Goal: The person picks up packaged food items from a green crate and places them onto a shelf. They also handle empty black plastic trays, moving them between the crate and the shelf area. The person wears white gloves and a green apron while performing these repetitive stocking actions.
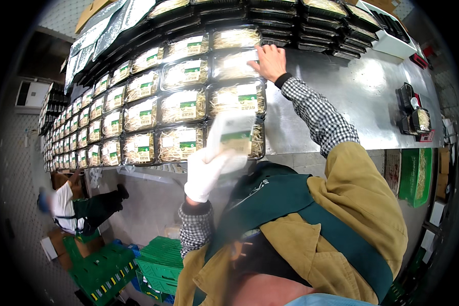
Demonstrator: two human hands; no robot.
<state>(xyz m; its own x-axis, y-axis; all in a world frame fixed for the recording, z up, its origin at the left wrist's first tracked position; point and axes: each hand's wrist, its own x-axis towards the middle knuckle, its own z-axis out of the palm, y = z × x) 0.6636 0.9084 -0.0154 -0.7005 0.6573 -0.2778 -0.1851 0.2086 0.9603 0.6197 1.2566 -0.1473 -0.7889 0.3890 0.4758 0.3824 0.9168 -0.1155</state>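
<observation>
My left hand point(205, 176), in a white glove, is closed around a blurred stack of white and green labels point(234, 133), held above the nearest packs. With its thumb and fingers apart, my bare right hand point(272, 62) rests on the right edge of a clear-lidded pack point(233, 65) of pale, thin strands. No label shows on that pack or on the one behind it point(235, 37). A labelled pack point(238, 98) lies just in front of it. Rows of similar packs point(183, 104) with white and green labels stretch away to the left.
Stacked black trays point(316, 30) line the back of the steel table point(336, 86). A white box point(392, 43) holds dark trays at the far right, with more trays point(413, 115) nearer. Green crates point(160, 257) stand on the floor, and another person point(76, 209) works at the left.
</observation>
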